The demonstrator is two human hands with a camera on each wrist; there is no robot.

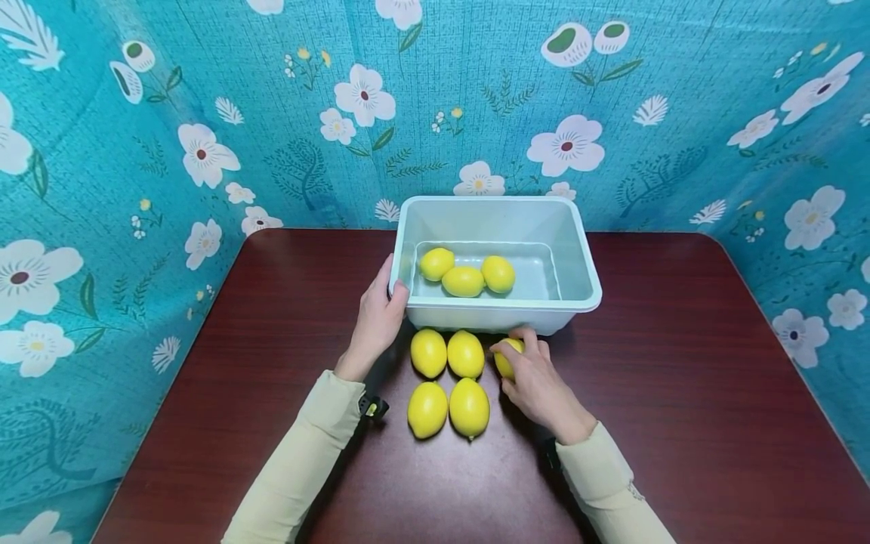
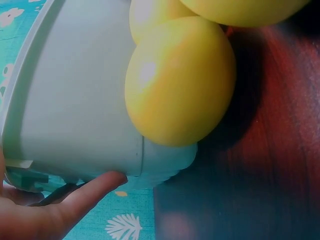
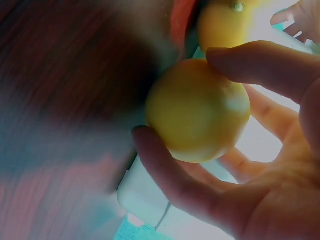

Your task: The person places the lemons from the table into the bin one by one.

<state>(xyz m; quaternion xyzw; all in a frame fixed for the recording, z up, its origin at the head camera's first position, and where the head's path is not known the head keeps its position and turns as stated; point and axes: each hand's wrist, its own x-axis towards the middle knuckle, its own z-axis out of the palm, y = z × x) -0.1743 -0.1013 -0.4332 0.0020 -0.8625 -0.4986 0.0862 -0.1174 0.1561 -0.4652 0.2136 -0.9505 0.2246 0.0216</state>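
Note:
My left hand holds the left front corner of a pale blue-grey plastic bin. In the left wrist view the thumb lies along the bin's outer wall. Three yellow lemons lie together inside the bin, toward its left. My right hand has its thumb and fingers curled round a lemon at table level, just in front of the bin. Left of that hand, several more lemons stand in two short rows on the table.
The dark reddish-brown table extends to both sides of the bin. Behind it and at both sides hangs a blue floral cloth. The lemons' back row stands close to the bin's front wall.

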